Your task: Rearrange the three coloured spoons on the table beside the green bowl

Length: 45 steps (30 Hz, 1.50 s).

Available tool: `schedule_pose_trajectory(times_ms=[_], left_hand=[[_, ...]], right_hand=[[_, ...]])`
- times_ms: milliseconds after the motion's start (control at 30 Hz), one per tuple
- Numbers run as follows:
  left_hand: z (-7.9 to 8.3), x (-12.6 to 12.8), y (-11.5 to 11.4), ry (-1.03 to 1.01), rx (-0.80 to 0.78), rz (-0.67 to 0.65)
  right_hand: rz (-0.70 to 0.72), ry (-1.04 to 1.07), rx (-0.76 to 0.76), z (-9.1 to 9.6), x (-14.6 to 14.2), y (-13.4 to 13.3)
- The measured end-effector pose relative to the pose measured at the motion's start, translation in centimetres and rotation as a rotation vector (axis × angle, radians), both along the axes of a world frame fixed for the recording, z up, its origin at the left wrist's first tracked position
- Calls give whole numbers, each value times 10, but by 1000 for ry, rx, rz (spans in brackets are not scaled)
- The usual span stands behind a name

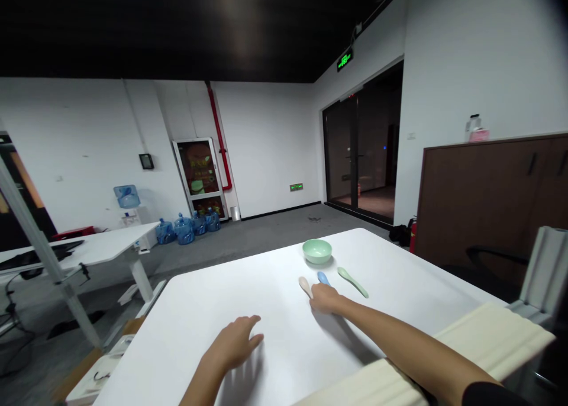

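Note:
My right hand (326, 297) reaches across the white table (248, 293) and covers the near ends of a pale beige spoon (305, 286) and a blue spoon (323, 278). Whether its fingers grip either spoon is hidden. A pale green spoon (352, 282) lies just to the right of that hand, apart from it. Beyond the spoons stands a pale green bowl (317, 251). My left hand (235, 342) rests flat on the tabletop with its fingers apart, holding nothing.
A cream padded board (488, 341) lies along the table's near right edge, under my right forearm. A white desk (89, 246) stands to the left, and several blue water jugs (184, 229) sit on the floor beyond. A dark brown cabinet (479, 205) stands at the right.

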State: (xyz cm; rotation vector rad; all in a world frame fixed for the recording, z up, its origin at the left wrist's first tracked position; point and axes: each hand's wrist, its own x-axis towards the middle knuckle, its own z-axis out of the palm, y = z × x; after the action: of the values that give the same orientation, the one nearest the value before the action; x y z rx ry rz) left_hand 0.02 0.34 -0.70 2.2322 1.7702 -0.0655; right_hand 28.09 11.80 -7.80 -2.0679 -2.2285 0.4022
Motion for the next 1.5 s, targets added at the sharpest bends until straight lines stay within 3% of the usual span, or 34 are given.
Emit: schedule_pose_trajectory(times_ms=[267,433,600,767,1067,1500], left_hand=[[-2,-1,0,-15,1,1],[0,-1,-1,-24,7,6],[-1,-2,0,-17,-3,9],[-3,-2,2,-34,0,23],[-1,-1,4,-39,-15,34],[1,1,4,-40,-26,41]], right_hand=[[14,36,108,27,14,8],[-121,41,223,50,39,31],[-239,6,315,60,68,58],[-278,-16,315,58,80,78],[-260,-24,284,46,76,104],[-236,-23,225,29,81,120]])
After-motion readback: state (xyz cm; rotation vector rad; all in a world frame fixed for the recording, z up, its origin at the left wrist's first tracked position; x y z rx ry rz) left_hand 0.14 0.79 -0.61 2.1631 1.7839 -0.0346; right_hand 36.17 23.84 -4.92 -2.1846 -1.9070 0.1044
